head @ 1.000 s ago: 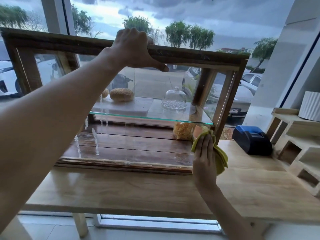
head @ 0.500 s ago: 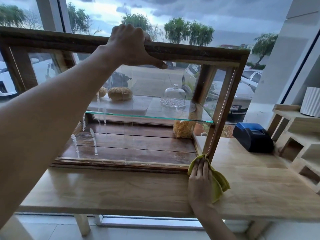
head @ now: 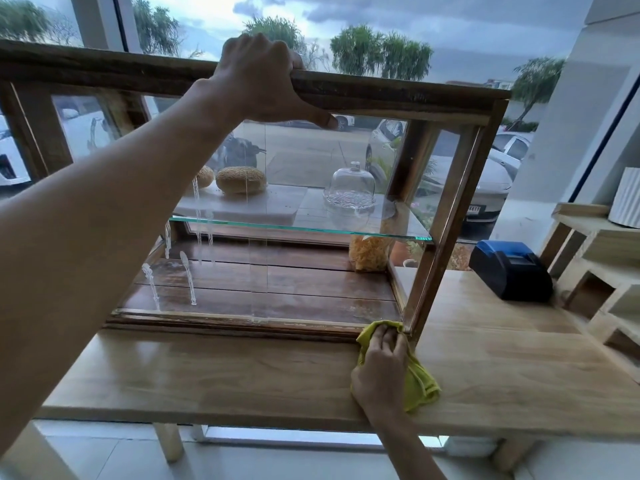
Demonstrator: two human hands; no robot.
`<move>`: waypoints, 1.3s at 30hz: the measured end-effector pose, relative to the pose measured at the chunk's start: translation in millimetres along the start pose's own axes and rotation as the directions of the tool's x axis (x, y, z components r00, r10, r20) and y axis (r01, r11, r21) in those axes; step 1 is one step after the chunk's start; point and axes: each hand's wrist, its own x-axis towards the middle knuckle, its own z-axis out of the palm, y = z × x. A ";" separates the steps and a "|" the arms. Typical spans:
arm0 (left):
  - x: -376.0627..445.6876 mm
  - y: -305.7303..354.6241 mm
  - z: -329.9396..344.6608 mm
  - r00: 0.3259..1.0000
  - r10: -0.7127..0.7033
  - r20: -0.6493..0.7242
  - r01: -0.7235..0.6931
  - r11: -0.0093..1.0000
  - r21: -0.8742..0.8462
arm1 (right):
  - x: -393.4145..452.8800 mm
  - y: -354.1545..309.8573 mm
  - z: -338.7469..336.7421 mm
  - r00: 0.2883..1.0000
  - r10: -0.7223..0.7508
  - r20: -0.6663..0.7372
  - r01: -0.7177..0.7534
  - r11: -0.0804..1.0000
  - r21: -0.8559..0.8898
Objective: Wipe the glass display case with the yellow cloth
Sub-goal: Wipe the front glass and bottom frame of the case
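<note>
The glass display case (head: 453, 202) has a dark wooden frame and a glass shelf, and stands on a light wooden counter (head: 242, 375). My left hand (head: 259, 77) grips the case's top rail from above. My right hand (head: 381, 368) presses the yellow cloth (head: 420, 382) against the case's bottom right front corner, fingers flat on the cloth. The cloth's loose end trails onto the counter to the right of my wrist.
Inside the case sit two sesame buns (head: 240, 180) on a white board, a glass dome (head: 349, 187) and a jar of yellow pasta (head: 369, 254). A blue and black receipt printer (head: 509, 271) stands right of the case. Wooden shelves (head: 595, 271) fill the far right.
My right hand has slid the cloth down the right front post from shelf height to the bottom corner. My left hand has stayed on the top rail.
</note>
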 end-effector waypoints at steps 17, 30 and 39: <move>5.3 -4.6 5.0 1.000 -0.002 0.007 0.002 1.000 0.007 | -27.8 -91.1 12.0 0.932 -0.362 -0.011 0.356 0.911 0.209; 5.4 -4.9 5.1 0.999 -0.048 0.012 0.047 0.999 0.014 | 9.3 -100.4 6.7 0.516 -0.856 0.018 0.788 0.483 0.382; 5.3 -4.3 6.0 0.999 -0.046 0.003 0.046 0.999 0.012 | 26.5 -72.9 7.0 0.312 -0.941 -0.129 0.949 0.314 0.005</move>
